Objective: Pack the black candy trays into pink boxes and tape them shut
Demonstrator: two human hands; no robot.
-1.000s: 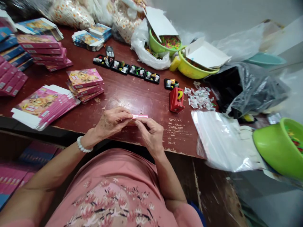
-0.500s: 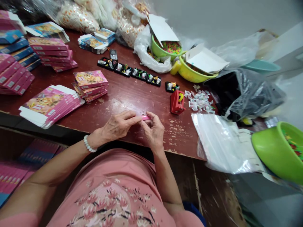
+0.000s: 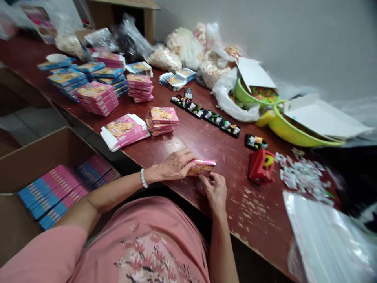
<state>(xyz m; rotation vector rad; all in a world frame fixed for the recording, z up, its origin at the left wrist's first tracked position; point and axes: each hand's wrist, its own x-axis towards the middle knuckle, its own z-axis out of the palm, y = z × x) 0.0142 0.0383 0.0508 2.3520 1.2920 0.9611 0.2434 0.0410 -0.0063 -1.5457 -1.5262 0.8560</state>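
My left hand (image 3: 175,165) grips a small pink printed box (image 3: 202,166) at its left end, just above the dark red table (image 3: 206,141). Under the box's right side sit the fingers of my right hand (image 3: 215,190), touching its lower edge. A stack of the same pink boxes (image 3: 161,120) and a fan of flat unfolded pink cartons (image 3: 125,131) lie beyond my left hand. A red block with a yellow ring (image 3: 260,166) stands to the right of the box.
A row of small black trays (image 3: 210,116) with tiny items crosses the table. Green and yellow bowls (image 3: 290,131), plastic bags (image 3: 232,102) and small white packets (image 3: 303,177) lie at the right. Stacks of blue and pink boxes (image 3: 94,96) are at the left; a carton (image 3: 38,157) below holds more.
The view has swung left, bringing the floor carton into sight. The pink box now shows its printed face instead of its thin edge, and my right hand has dropped below it.
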